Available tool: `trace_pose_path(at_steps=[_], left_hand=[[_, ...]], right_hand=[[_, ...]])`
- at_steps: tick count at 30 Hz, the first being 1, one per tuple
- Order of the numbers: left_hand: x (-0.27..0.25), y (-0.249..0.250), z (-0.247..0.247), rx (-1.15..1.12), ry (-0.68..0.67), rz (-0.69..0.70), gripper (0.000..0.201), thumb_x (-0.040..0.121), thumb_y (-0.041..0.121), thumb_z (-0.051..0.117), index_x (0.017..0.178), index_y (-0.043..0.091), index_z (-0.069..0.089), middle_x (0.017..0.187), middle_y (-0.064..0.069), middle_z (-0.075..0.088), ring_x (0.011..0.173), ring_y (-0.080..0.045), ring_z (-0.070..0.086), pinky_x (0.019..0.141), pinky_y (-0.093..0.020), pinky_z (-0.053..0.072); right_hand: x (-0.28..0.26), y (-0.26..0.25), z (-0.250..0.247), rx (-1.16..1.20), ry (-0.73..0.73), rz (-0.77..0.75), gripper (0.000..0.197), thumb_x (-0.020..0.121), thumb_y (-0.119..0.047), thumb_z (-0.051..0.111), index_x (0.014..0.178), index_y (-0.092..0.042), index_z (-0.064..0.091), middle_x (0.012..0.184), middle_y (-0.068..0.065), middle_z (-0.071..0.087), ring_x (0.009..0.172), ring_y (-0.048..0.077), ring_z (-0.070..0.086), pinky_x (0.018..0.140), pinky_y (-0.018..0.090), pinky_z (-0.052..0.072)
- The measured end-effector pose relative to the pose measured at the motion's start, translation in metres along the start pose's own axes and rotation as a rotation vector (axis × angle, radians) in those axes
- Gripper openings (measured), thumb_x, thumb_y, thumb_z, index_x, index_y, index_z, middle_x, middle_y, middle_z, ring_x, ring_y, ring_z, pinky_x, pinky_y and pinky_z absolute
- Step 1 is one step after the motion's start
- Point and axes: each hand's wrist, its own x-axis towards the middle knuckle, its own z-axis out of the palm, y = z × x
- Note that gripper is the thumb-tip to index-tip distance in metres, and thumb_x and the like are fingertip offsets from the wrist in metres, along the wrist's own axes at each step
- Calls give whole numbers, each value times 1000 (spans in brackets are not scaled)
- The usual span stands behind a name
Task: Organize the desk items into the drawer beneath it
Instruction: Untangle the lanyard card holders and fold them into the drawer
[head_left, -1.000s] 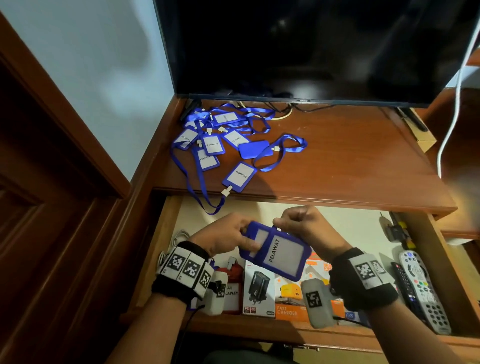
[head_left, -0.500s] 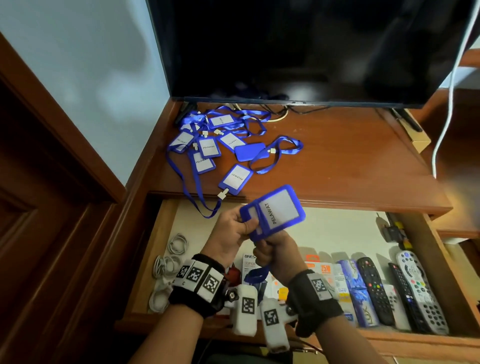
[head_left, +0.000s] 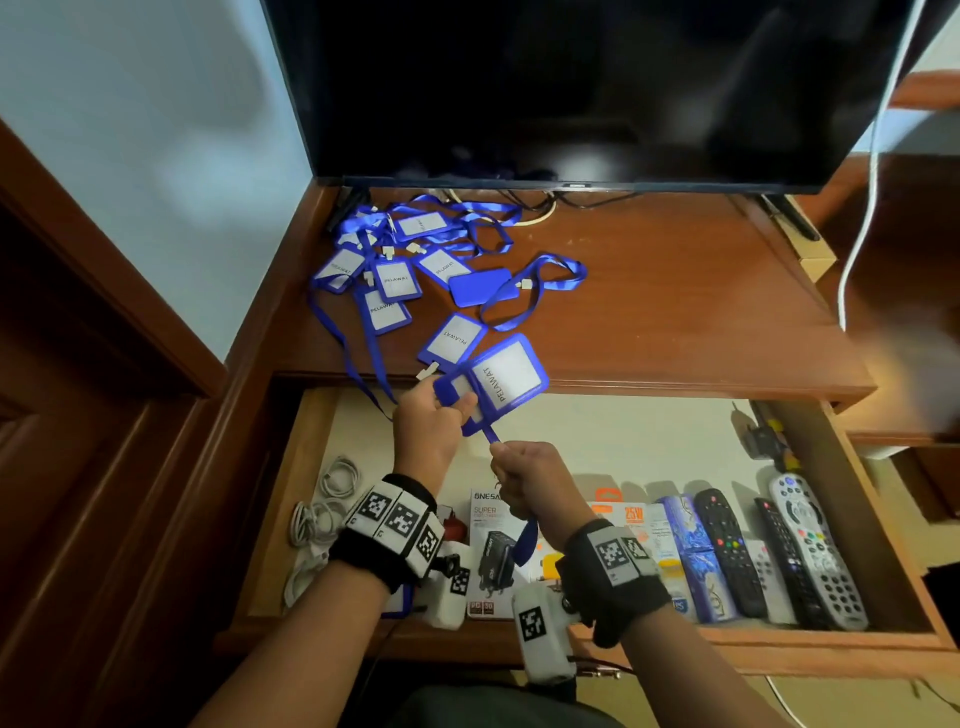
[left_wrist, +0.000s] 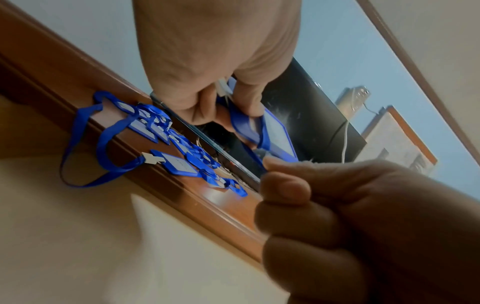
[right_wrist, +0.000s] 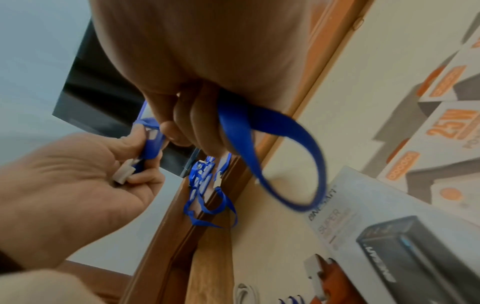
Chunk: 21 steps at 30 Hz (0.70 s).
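Above the open drawer (head_left: 291, 499), just in front of the surface's (head_left: 675, 322) front edge, the left hand (head_left: 428, 423) holds a blue badge holder (head_left: 501, 376) reading PELAWAT, its fingers (left_wrist: 246, 96) and thumb pinching the holder's end where the white clip sits. The right hand (head_left: 530, 480), lower and nearer the person, is clenched around the holder's blue lanyard (right_wrist: 272, 131); the strap runs taut from the holder into the fist, and a loop of it hangs out below the fist over the drawer. On the surface's rear left corner lies a tangle of more blue badge holders and lanyards (head_left: 410, 270), one strap drooping over the front edge into the drawer opening. A dark television (head_left: 571, 88) stands at the back of the surface, with a white cable (head_left: 862, 208) hanging down at the right. Inside the drawer, coiled white cables (head_left: 322, 509) lie at the left end, charger boxes (head_left: 488, 551) along the front edge in the middle, and several remote controls (head_left: 810, 551) side by side toward the right end.
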Motion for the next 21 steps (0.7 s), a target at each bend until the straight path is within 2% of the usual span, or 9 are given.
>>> trace_pose_path(at_steps=[2,5,8,11,14,18,21], left_hand=[[2,-4,0,104,35,29,5,85,10,68,87,11,64,79,-4,68,76,-21,63,73,-33,53],[5,-10,1,224,99,80,14,85,13,69,96,5,65,90,-10,70,80,-23,62,71,-28,47],[9,-15,-1,438,38,205,20,84,16,68,101,6,64,94,-14,70,87,-31,63,76,-36,50],[11,-20,-4,819,-180,310,22,86,19,62,107,9,60,97,-15,65,92,-35,59,75,-36,45],[9,-21,-10,1171,-424,371,16,87,21,58,102,15,57,99,-9,62,93,-30,59,70,-33,42],[7,-17,-16,1378,-835,445,14,85,25,59,97,17,58,96,-5,63,89,-27,58,67,-33,41],[5,-8,-16,1453,-1090,363,18,84,29,61,97,17,62,95,-4,64,86,-25,58,68,-33,44]], right_hand=[[0,5,-1,-11,14,21,45,98,-19,47,54,-17,37,47,-3,22,39,10,16,43,22,11],[-2,11,3,-43,21,36,44,98,-17,47,55,-16,37,44,-5,25,37,9,18,39,18,14],[0,14,9,-83,41,20,46,97,-15,48,53,-15,38,42,-5,27,34,9,20,37,18,17],[4,21,7,-231,57,-4,45,94,-10,50,50,-14,42,38,-8,31,33,6,25,38,17,22],[3,30,4,-362,28,2,41,89,-5,52,50,-12,42,39,-7,36,34,3,30,42,16,27],[-4,39,0,-469,-32,28,37,89,-6,56,53,-12,51,47,-4,46,38,0,39,45,13,31],[-10,40,-1,-529,-90,26,37,90,-11,59,54,-16,54,52,-5,52,44,-2,45,49,12,35]])
